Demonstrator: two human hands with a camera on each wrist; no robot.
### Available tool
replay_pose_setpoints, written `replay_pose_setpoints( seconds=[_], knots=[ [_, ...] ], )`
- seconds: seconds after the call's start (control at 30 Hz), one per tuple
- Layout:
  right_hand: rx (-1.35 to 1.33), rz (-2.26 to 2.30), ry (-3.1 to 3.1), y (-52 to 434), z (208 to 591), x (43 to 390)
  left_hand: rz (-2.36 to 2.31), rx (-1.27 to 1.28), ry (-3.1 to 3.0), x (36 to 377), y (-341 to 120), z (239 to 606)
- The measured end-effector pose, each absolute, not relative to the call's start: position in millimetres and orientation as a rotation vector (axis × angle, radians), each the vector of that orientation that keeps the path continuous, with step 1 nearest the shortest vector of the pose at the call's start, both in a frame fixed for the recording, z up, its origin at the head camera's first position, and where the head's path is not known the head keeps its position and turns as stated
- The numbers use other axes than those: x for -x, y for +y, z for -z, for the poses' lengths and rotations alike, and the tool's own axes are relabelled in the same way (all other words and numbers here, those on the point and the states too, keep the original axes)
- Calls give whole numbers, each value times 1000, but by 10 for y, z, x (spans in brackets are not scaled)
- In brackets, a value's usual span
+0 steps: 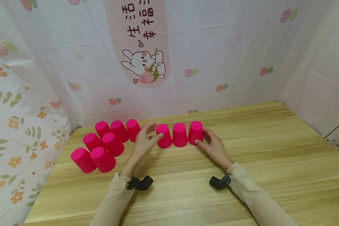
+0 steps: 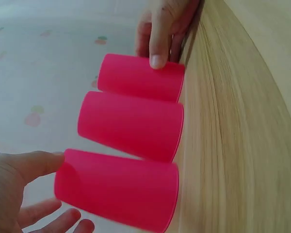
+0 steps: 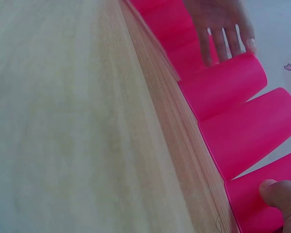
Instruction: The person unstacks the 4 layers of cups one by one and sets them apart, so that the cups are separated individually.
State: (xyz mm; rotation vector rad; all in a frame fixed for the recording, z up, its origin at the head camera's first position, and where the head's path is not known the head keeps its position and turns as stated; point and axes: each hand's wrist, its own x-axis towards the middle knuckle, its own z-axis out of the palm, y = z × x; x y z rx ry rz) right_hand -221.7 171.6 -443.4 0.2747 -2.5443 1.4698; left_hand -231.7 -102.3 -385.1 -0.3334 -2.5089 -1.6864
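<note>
From the head view your left hand [image 1: 143, 142], fingers spread and holding nothing, touches the left cup [image 1: 164, 136] of three upturned cups on the table [image 1: 271, 157], while your right hand [image 1: 213, 147] pinches the right cup [image 1: 195, 132]; in the wrist views they stand so close that a nudge could topple the middle cup [image 2: 131, 126].
</note>
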Motion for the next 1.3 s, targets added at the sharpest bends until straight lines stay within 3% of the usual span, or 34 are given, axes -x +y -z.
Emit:
replay_pose_setpoints(
  seconds=[0.43,0.7,0.93,1.3],
  knots=[
    [-281,-1470,-2544,1713,4449,2223,1839,328,-2448,2350,-929,3932],
    [-283,-1470,-2537,1709,4437,2214,1776,318,-2493,2136,-866,3611],
    [-284,-1476,-2534,1715,4437,2213,1768,317,-2488,2326,-986,3904],
    [-293,-1478,-2530,1716,4448,2217,1724,350,-2469,2215,-1119,3862]
  ],
)
